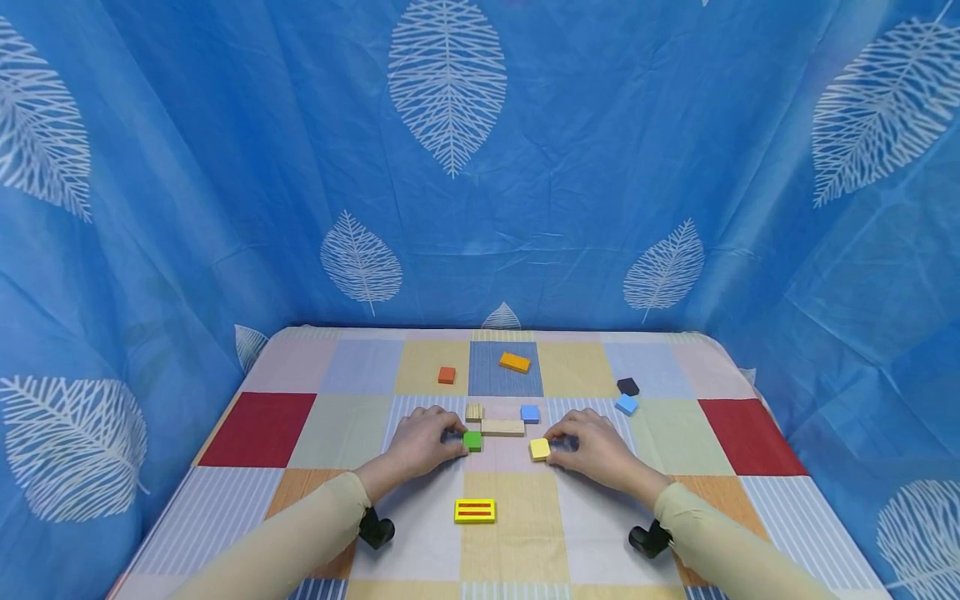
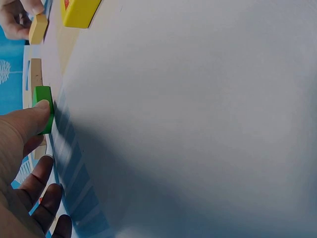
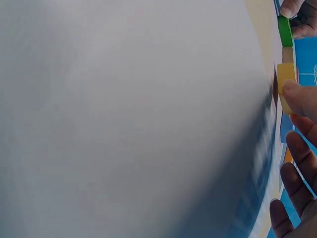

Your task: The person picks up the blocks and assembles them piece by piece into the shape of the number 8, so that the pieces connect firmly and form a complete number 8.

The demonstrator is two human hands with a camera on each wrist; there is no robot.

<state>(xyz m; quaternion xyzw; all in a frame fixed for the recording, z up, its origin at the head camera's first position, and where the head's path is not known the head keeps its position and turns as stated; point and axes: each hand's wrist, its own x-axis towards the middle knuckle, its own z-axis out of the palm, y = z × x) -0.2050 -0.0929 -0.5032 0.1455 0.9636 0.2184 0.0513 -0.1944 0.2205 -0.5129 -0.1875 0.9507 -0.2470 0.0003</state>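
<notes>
Between thumb and finger, my left hand [image 1: 423, 440] pinches a green block [image 1: 472, 441] at the near left end of a long plain wooden block [image 1: 502, 427]. My right hand [image 1: 596, 447] pinches a yellow block [image 1: 539, 450] to the right of that wooden block. In the right wrist view the yellow block [image 3: 286, 87] appears in front of the wooden and blue blocks. A striped wooden block [image 1: 474, 412] lies behind the left end of the long one, and a blue block [image 1: 530, 414] behind its right end.
A yellow block with red stripes [image 1: 475, 511] lies nearer the front. Farther back are a small orange-red block [image 1: 447, 375] and an orange block [image 1: 515, 362]. At the right lie a black piece [image 1: 627, 387] and another blue block [image 1: 626, 404]. A blue curtain [image 1: 525, 208] surrounds the table.
</notes>
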